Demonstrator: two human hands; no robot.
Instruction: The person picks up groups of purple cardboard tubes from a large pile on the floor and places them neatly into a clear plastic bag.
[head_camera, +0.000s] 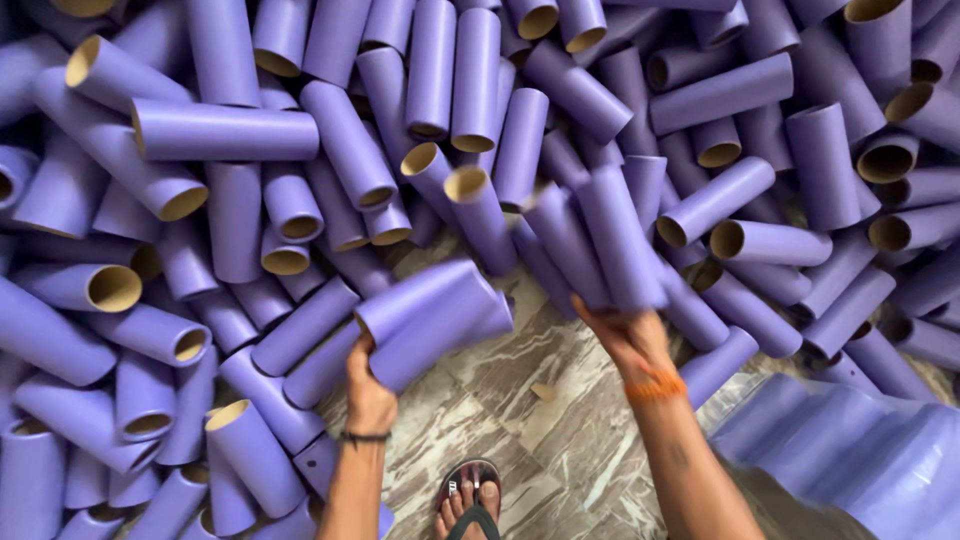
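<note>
My left hand (370, 392) curls around the low end of a blurred purple tube bundle (432, 318); my fingers hide behind it. My right hand (625, 338) grips another cluster of purple tubes (600, 240), fingers buried underneath. The tube pile (230, 200) surrounds both, running off every edge. Below, marbled floor (540, 400) and my sandalled foot (470, 500), cut off.

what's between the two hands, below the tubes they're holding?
Bare marbled floor in the head view, with one small tan scrap on it. The left hand and right hand each hold purple tubes above it.
</note>
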